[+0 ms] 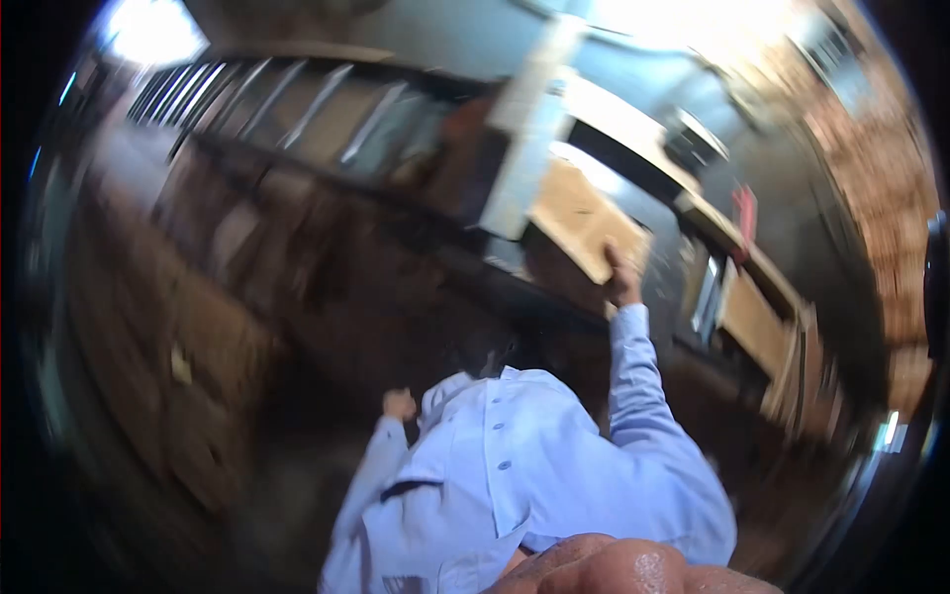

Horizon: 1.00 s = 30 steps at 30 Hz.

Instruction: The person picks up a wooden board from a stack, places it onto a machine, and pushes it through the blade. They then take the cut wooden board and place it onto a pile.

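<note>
My right hand point(623, 279) is stretched forward, its fingers closed on the near edge of a tan, flat-faced board point(579, 213) that looks like wood. The board's far end lies beside a pale upright post point(534, 129), close in front of a dark bench-like frame. Down by my left side hangs my left hand point(399, 404), away from any object; motion blur smears its fingers.
Beyond the board stands a long dark rack point(317, 109) with slanted bars. Tan panels point(757, 322) lean at the right, near a red item point(744, 218). A brick wall point(881, 188) rises at far right. Brown stacked shapes point(218, 426) stand at left.
</note>
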Tool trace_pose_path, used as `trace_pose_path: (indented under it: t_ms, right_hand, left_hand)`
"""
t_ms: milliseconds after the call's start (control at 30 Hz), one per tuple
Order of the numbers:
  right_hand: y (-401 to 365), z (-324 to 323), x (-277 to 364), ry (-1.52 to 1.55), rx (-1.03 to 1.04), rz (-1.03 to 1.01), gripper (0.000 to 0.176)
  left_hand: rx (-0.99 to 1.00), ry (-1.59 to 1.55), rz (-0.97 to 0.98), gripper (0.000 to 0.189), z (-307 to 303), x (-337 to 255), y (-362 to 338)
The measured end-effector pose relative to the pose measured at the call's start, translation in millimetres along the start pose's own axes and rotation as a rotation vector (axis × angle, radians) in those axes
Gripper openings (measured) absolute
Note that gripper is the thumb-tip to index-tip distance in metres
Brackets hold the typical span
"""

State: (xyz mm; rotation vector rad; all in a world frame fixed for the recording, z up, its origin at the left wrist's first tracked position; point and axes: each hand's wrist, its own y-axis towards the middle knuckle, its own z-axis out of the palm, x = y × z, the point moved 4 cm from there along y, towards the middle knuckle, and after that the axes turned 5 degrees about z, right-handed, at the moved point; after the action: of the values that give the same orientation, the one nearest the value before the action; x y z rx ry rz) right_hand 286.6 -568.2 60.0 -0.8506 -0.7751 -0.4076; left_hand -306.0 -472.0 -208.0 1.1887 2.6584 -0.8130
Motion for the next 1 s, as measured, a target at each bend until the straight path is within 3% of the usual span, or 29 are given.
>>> trace_pose_path:
  t_ms: [33, 67, 133, 200, 367, 400, 567, 600, 667, 700, 733, 800, 867, 933, 1000]
  right_hand:
    - [-16.5, 1.6, -7.4, 0.120, -0.019, -0.053, 0.045]
    - [-25.9, -6.5, -18.6, 0.291, 0.000, -0.054, 0.045]
    - [-59.3, -16.2, -32.4, 0.407, 0.011, -0.115, 0.043]
    - [-97.4, -33.2, -24.4, 0.313, -0.171, -0.258, 0.042]
    - [-214.0, -74.8, 3.6, 0.318, -0.393, -0.337, 0.036]
    - [-258.5, -59.4, 23.6, 0.342, -0.450, -0.374, 0.038]
    - [-346.3, -138.5, -18.7, 0.588, -0.521, -0.627, 0.042]
    - [-358.7, -147.8, -21.9, 0.590, -0.522, -0.641, 0.042]
    - [-385.6, -171.5, -19.2, 0.627, -0.698, -0.853, 0.048]
    - [-392.0, -180.1, -14.0, 0.635, -0.689, -0.865, 0.048]
    - [-401.2, -189.8, -7.8, 0.680, -0.750, -0.894, 0.048]
    - [-415.8, -216.4, 8.4, 0.730, -0.798, -0.930, 0.049]
    - [-433.1, -253.0, 24.5, 0.736, -0.928, -1.001, 0.053]
    - [-448.2, -309.6, 31.9, 0.820, -1.101, -0.935, 0.057]
    - [-465.1, -369.0, 43.6, 0.841, -1.099, -0.980, 0.060]
  left_hand:
    - [0.060, 0.069, 0.053, 0.026, -18.8, -10.7, -6.4]
    - [0.067, 0.129, 0.185, 0.025, 19.7, 4.6, -1.2]
    - [0.104, 0.159, 0.418, 0.025, -39.3, -22.6, 80.5]
    - [0.156, 0.058, 0.497, 0.024, -62.8, -61.7, 130.3]
    - [0.269, -0.284, 0.286, 0.023, -91.1, -69.0, 124.1]
    - [0.286, -0.354, 0.223, 0.023, -91.5, -64.8, 117.8]
    - [0.344, -0.723, -0.130, 0.023, -95.3, -74.6, 102.6]
    - [0.342, -0.721, -0.116, 0.023, -97.9, -82.7, 110.3]
    - [0.380, -0.709, -0.112, 0.019, -108.0, -101.5, 127.4]
    - [0.354, -0.595, -0.080, 0.031, -113.5, -111.2, 134.2]
    - [0.343, -0.593, -0.071, 0.031, -95.4, -74.9, 142.1]
    - [0.267, -0.079, 0.332, 0.047, -69.1, -98.0, 190.2]
    - [0.250, -0.044, 0.316, 0.053, -61.9, -114.3, 194.4]
    - [0.244, 0.010, 0.266, 0.061, -52.1, -135.6, 196.8]
    - [0.183, -0.076, 0.114, 0.060, -48.2, -155.0, 183.4]
